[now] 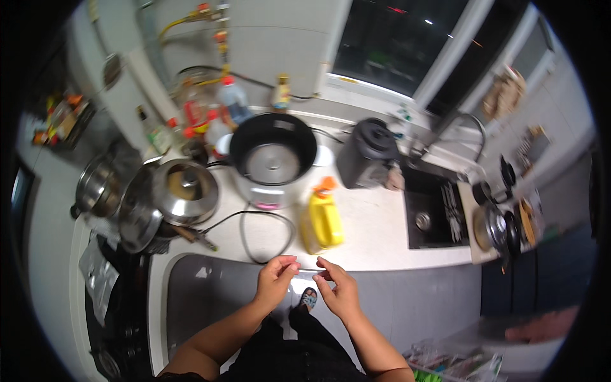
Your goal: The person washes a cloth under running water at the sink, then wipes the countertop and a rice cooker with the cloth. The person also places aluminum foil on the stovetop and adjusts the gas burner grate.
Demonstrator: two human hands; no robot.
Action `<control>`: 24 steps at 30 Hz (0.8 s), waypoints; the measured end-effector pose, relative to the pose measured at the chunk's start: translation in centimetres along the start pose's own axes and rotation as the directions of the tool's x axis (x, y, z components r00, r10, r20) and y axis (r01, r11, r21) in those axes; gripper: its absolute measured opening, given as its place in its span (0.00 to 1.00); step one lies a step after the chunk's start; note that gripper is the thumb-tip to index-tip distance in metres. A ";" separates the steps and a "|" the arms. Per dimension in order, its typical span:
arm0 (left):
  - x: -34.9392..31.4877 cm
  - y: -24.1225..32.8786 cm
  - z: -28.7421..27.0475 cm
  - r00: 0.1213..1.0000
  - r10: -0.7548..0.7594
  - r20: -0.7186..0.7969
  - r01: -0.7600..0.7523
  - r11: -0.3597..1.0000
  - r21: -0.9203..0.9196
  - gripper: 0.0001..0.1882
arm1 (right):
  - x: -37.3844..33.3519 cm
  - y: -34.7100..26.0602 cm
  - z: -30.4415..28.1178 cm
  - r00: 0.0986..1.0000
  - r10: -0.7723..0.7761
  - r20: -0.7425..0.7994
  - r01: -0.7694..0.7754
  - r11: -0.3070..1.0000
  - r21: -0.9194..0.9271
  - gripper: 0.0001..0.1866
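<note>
Both of my hands are raised in front of me, just short of the counter's front edge, palms turned toward each other with a gap between them. My left hand [276, 278] has its thumb and bent fingers apart, and nothing shows in it. Facing it, my right hand [338, 290] also holds nothing, its thumb away from the curved fingers. Nearest to both is a yellow jug [325, 221] with an orange top, upright on the white counter [382, 223] just beyond my fingertips. Behind the jug stands an open cooker [273, 184] with a dark inner pot.
A black cable [294, 233] loops over the counter. Leftward are a lidded steel pot [185, 202], another pan and several bottles. A dark grey appliance [368, 156] stands before the black sink [439, 244]. At lower right is a blurred hand [541, 326], apparently another person's.
</note>
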State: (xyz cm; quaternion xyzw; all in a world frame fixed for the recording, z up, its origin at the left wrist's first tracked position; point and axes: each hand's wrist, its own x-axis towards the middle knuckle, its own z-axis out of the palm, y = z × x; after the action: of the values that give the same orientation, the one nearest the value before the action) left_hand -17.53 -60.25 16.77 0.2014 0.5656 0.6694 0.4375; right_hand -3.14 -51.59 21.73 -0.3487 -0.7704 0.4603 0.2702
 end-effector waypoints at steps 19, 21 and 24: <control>14.6 -15.7 31.1 0.984 0.066 -0.163 0.012 0.898 0.439 0.23 | 20.2 29.0 -27.1 0.999 0.018 0.033 -0.005 0.929 -0.371 0.44; 14.4 -15.4 32.2 0.973 0.053 -0.223 0.058 0.883 0.465 0.23 | 25.1 30.8 -26.4 0.996 -0.063 0.064 0.082 0.925 -0.371 0.46; 14.3 -13.7 33.2 0.958 0.111 -0.265 0.056 0.833 0.550 0.23 | 31.9 32.4 -25.2 0.985 -0.161 0.063 0.173 0.896 -0.408 0.50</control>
State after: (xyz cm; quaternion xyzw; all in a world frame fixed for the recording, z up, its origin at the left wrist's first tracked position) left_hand 5.08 -29.58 10.02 0.2283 0.7888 0.5059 0.2642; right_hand 5.36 -2.59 6.50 -0.3239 -0.8808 0.2676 0.2184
